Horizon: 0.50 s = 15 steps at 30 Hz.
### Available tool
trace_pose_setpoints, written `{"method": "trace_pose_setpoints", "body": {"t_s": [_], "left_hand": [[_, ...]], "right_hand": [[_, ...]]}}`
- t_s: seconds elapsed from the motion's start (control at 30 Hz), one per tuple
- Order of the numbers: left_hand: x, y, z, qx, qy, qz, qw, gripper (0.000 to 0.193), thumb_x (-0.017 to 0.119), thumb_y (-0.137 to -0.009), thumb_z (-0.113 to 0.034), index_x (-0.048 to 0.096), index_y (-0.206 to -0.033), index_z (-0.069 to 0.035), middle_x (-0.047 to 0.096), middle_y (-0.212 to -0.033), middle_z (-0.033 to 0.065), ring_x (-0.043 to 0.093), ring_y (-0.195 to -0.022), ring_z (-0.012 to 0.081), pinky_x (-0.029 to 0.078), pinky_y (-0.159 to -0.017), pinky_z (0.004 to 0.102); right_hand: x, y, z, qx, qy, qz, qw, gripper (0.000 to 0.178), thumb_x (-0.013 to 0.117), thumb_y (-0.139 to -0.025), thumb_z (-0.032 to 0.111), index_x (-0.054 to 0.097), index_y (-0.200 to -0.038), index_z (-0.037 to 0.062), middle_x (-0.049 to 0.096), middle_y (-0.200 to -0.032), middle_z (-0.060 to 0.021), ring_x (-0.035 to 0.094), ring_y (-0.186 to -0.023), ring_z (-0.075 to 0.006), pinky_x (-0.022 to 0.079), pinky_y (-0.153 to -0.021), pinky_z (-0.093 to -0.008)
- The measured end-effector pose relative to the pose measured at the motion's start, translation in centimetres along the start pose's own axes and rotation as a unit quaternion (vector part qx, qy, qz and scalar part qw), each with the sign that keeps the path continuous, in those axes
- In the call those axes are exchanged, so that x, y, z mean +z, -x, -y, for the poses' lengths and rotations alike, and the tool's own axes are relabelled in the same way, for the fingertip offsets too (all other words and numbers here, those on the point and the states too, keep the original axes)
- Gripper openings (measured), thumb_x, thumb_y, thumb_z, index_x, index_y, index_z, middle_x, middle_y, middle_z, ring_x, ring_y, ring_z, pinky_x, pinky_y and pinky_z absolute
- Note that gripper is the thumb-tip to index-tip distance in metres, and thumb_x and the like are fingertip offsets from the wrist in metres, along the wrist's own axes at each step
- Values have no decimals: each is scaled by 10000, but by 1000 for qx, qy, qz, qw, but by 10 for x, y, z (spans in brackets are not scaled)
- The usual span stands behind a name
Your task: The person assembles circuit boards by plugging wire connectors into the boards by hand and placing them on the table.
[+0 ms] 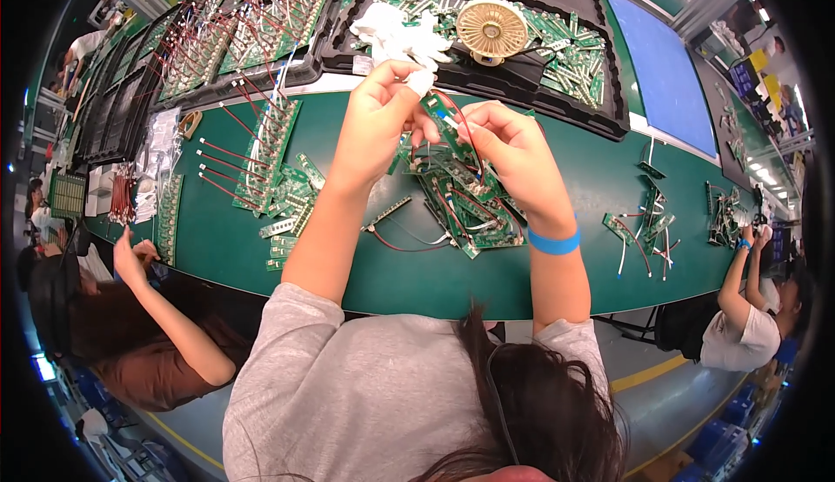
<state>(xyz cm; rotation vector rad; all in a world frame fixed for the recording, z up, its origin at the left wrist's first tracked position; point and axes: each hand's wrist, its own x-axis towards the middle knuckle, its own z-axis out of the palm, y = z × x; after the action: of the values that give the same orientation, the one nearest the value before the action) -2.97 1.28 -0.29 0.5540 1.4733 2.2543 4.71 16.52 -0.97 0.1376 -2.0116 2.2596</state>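
My left hand (383, 121) is closed on a narrow green circuit board (438, 110), raised above the table's middle. A white covering shows on its fingertips. My right hand (517, 156), with a blue band at the wrist, pinches at the board's other end, where a thin red cable (454, 104) runs; the exact grip is partly hidden by the fingers. Beneath both hands lies a loose heap of wired circuit boards (478, 225) with red, black and white leads.
A small fan (492, 31) stands before a black tray (600, 121) of loose boards, beside white gloves (391, 34). Wired panels (271, 138) and small boards (291, 208) lie left. More wired boards (648, 221) lie right. Co-workers' hands (130, 260) work at both table ends.
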Motion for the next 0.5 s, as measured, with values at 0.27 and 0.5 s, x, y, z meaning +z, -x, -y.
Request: {"method": "trace_pose_setpoints", "body": {"t_s": [0.27,0.5], "left_hand": [[1,1,7,4,6,11,1000,160,475,-881,-132,464,-982,-8,598,-784,117,564,-519,128,395,-420,202],[2,1,6,-7,35,10,999,176,455,-898,-167,474,-984,-14,608,-846,159,563,-526,143,409,-421,211]], "right_hand": [[6,3,3,34,-13,-26,999,112,530,-848,85,562,-783,-1,500,-642,51,381,-536,1,287,-451,-172],[9,4,5,24,-26,-48,998,128,527,-851,89,566,-776,-7,492,-625,51,368,-535,2,279,-459,-172]]}}
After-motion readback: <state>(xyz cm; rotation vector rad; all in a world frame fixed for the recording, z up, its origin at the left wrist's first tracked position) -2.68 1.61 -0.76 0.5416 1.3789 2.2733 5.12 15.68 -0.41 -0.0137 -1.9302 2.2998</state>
